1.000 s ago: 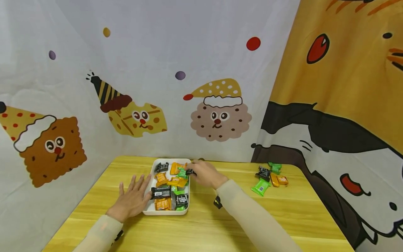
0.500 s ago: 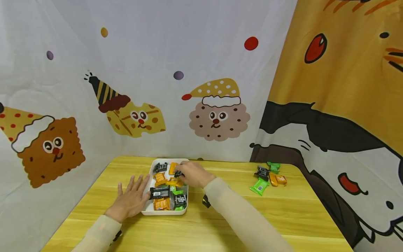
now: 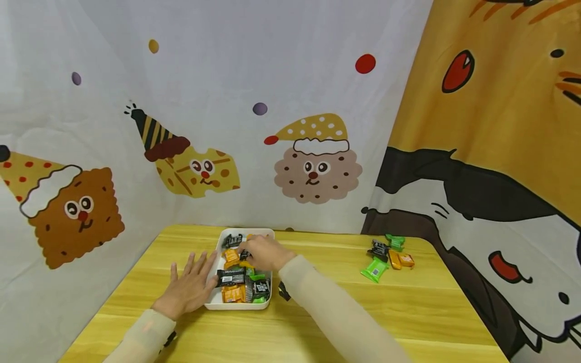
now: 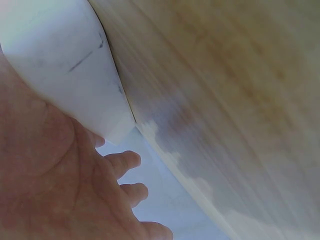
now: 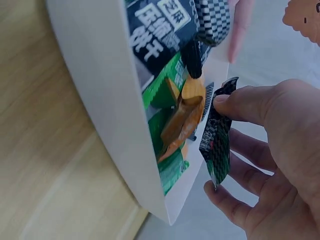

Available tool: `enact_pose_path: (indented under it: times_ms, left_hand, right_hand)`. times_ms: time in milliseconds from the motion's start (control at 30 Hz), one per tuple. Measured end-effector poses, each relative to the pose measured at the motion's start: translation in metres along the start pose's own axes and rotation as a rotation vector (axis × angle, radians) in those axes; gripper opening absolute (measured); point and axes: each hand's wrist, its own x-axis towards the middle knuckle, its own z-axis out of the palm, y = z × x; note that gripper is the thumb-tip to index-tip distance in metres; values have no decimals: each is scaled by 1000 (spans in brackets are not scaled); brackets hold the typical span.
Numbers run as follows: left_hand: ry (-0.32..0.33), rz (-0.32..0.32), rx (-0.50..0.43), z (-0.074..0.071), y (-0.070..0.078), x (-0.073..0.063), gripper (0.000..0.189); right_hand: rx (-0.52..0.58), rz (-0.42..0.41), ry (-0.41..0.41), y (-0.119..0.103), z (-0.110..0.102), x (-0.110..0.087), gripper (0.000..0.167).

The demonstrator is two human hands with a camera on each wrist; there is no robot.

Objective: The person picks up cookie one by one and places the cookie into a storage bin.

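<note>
Here, right grip [image 3: 268, 253] low over tray [image 3: 215, 300]

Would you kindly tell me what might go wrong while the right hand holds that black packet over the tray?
The right hand merely pinches the black-wrapped packet, so it might slip if the grip loosens.

In the white tray, an orange-wrapped packet lies crowded against a green-wrapped packet, so a packet set down there could nudge them or perch on top.
</note>
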Motion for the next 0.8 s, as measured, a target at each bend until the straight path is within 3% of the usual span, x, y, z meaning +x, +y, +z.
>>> enact_pose_path:
  times_ms: [267, 800]
  left_hand:
    - [-18, -5, -5, 0, 0, -1, 76]
    - [3, 7, 6, 0, -1, 0, 76]
  right_hand:
    - [13, 1, -35, -8, 3, 5, 39]
    - [47, -18, 28, 0, -3, -11, 37]
